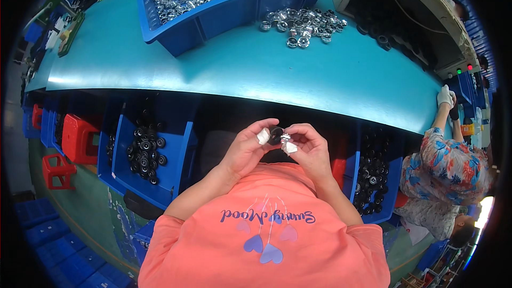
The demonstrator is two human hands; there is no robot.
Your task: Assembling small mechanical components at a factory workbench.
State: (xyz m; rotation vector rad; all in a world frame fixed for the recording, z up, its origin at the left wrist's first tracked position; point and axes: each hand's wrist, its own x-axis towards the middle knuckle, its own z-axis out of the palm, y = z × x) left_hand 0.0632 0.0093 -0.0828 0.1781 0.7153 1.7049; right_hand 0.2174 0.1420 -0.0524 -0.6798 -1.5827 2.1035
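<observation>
I am watching through the head camera: a smooth, glossy teal table (240, 70) carries a hard-walled blue bin (226, 20) heaped with mirror-bright round pieces, and a loose pile (305, 24) of the same squat, spool-like shapes lies just beside it. Below the table edge at left, a blue tray (183, 152) holds black wheels (143, 152) with dull rims. The coral shirt (266, 210) is soft cloth, creased at the sleeves.

Between the hands, in front of the chest, I see a black ring (274, 135), short and round, and a small silver piece (286, 138), faceted by glare. The left hand (242, 150) has its fingers pinched around the ring; the right hand (313, 154) grips the silver piece narrowly. White wrapping (263, 136) covers a left fingertip.

The ring's opening seems tilted toward the right hand; I cannot tell its axis exactly, nor whether the two parts touch.
</observation>
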